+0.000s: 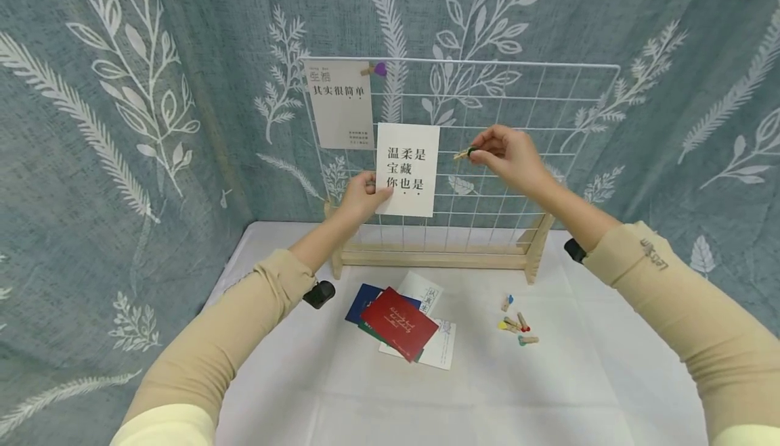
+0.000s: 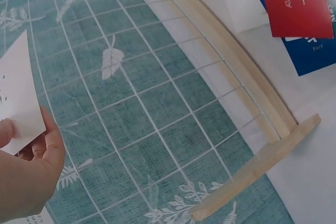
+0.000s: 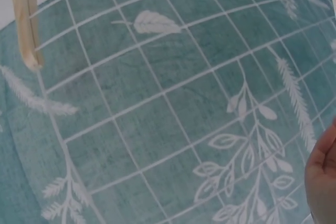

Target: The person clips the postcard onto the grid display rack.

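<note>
Sleeves (image 1: 228,327): two, beige, nearest my head view.
Left hand (image 1: 361,197): pinching one white card (image 1: 408,162), three lines of black characters, before the grid (image 1: 487,63).
Right hand (image 1: 510,160): pinching one wooden clip (image 1: 461,154).
Table (image 1: 518,392): five loose cards (image 1: 399,323); I count at least four spare clips (image 1: 528,340).
Left wrist view: thumb (image 2: 4,134) over card.
Right wrist view: grip I can't tell.

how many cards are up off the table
2: one white rectangular card with black lettering, clipped at the upper left of the white wire grid; a second white card in the left hand. Any behind these would be hidden.
</note>
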A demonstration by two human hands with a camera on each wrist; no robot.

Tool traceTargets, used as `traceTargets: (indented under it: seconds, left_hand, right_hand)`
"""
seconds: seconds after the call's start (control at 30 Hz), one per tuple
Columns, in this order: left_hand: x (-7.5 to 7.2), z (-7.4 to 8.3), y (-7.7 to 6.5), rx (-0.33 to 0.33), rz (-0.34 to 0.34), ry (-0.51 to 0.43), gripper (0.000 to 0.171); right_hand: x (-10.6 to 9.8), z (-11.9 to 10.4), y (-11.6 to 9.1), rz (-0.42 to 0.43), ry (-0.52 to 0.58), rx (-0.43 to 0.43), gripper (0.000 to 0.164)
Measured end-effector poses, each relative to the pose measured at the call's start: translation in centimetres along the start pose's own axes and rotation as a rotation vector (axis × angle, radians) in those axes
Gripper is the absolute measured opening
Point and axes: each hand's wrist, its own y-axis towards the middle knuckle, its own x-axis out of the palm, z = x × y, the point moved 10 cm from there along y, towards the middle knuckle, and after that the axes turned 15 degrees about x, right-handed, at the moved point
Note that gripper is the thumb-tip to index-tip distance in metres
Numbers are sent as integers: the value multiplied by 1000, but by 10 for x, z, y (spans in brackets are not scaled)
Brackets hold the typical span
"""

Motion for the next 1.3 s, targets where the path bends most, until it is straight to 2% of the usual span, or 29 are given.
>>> traceTargets:
  seconds: [0.27, 0.53, 0.63, 0.87, 1.07, 1.3]
  left_hand:
    - [-2, 5, 8, 4, 13, 12, 29]
    - [-2, 11, 15, 28, 32, 27, 29]
    - [-3, 13, 19, 46, 39, 2, 29]
    - [-3, 14, 25, 57, 41, -25, 31]
    - [-4, 13, 31, 49, 44, -29, 31]
    - [-4, 21, 38, 51, 42, -22, 29]
  right_hand:
    - [-9, -15, 12, 41, -72, -46, 17]
    - [-20, -29, 22, 100, -49, -97, 15]
    - [-26, -31, 28, 138, -51, -85, 13]
    - [-33, -30, 38, 154, -62, -39, 16]
    - [-40, -36, 45, 199, -93, -62, 16]
    - [-49, -45, 55, 255, -107, -61, 16]
